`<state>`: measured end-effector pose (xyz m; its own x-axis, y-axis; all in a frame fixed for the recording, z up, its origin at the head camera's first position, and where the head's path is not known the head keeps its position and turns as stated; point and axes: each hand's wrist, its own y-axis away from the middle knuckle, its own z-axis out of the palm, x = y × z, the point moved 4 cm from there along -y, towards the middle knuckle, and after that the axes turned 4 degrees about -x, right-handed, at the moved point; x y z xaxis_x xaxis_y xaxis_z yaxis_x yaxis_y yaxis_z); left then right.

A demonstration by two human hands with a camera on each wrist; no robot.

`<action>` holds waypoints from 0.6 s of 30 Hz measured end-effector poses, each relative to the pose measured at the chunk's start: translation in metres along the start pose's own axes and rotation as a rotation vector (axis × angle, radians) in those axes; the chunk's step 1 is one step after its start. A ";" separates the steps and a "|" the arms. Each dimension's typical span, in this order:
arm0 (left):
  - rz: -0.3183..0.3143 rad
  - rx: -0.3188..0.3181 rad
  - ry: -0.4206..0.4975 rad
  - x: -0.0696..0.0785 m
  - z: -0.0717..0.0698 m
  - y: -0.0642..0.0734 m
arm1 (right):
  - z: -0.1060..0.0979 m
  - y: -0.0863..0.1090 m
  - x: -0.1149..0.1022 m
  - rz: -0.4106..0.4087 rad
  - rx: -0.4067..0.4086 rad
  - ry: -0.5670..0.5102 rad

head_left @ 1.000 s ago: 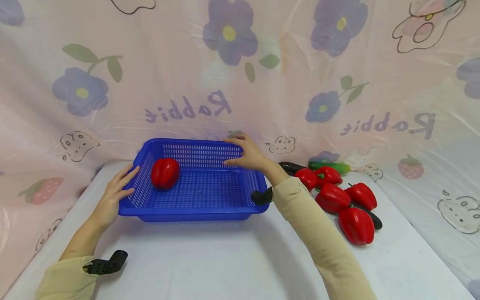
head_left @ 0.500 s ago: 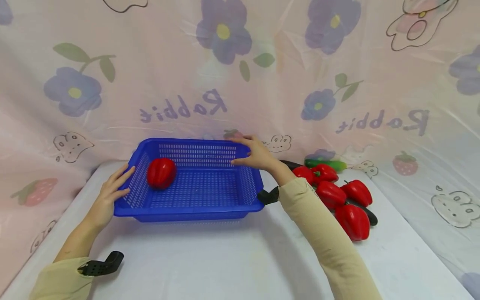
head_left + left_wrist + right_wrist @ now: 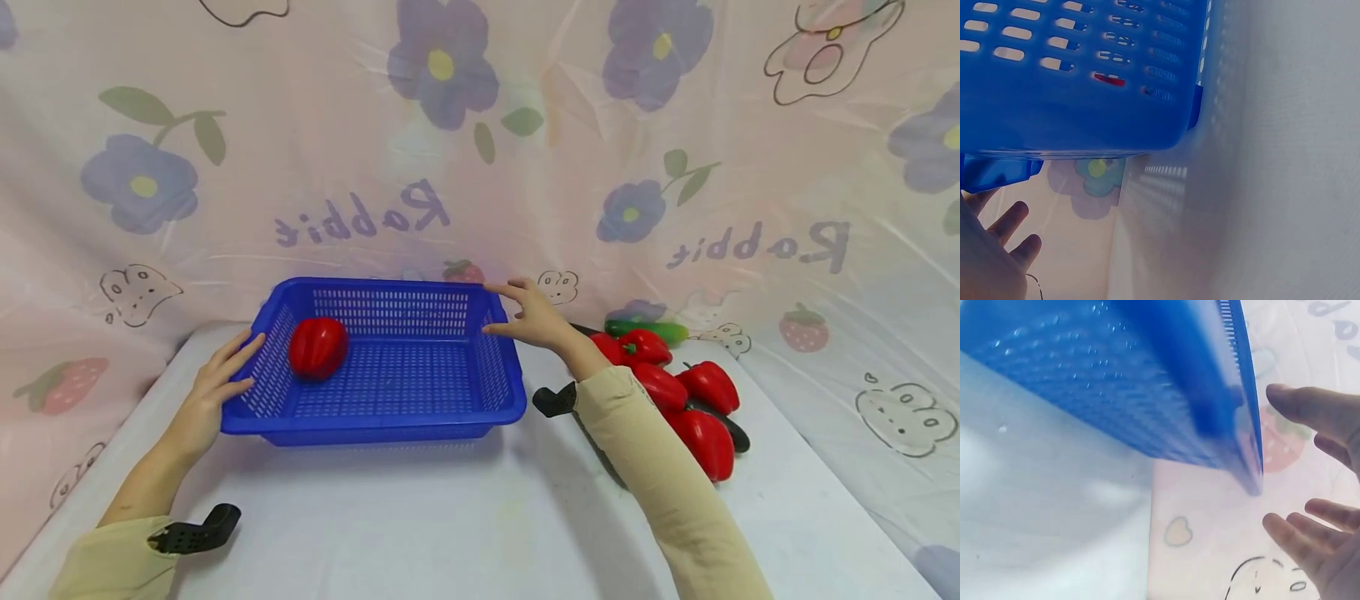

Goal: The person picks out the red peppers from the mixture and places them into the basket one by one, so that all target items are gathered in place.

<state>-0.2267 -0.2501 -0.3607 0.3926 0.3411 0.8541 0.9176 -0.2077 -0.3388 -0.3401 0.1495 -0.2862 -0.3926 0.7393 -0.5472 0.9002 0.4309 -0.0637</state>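
A blue plastic basket (image 3: pixel 375 427) with slotted walls stands on the white table. One red bell pepper (image 3: pixel 318 348) lies inside it, towards the left. My left hand (image 3: pixel 202 408) is at the basket's left side, its extended fingers overlapping the rim; the left wrist view shows these fingers (image 3: pixel 1010 222) below the blue rim. My right hand (image 3: pixel 536 318) hovers just off the back right corner, fingers and thumb spread with nothing between them. In the right wrist view a gap separates the fingertips (image 3: pixel 1275 528) from the basket's edge (image 3: pixel 1254 444).
Right of the basket lies a pile of red bell peppers (image 3: pixel 708 387) with a green cucumber (image 3: pixel 648 331) behind and a dark vegetable (image 3: pixel 723 425) among them. My right sleeve (image 3: pixel 667 475) partly covers the pile. A printed curtain (image 3: pixel 510 167) hangs along the table's back edge.
My right hand has moved right, from over the basket's back right part to just outside its rim. My left hand stays at the left rim. The pepper lies in the same spot.
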 end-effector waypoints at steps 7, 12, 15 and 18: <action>-0.023 -0.002 -0.008 -0.003 -0.001 0.002 | -0.004 0.007 0.014 0.019 0.015 -0.005; -0.023 -0.005 -0.010 -0.003 0.000 0.003 | -0.008 0.014 0.026 0.059 0.020 0.005; -0.023 -0.006 -0.005 -0.003 0.000 0.002 | -0.011 0.019 0.033 0.085 0.020 -0.014; -0.029 -0.007 0.002 -0.003 0.000 0.001 | -0.015 0.023 0.039 0.084 0.021 -0.010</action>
<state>-0.2273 -0.2514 -0.3637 0.3658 0.3448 0.8645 0.9281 -0.2044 -0.3112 -0.3374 0.1956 -0.2966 -0.3132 0.7671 -0.5599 0.9338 0.3560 -0.0347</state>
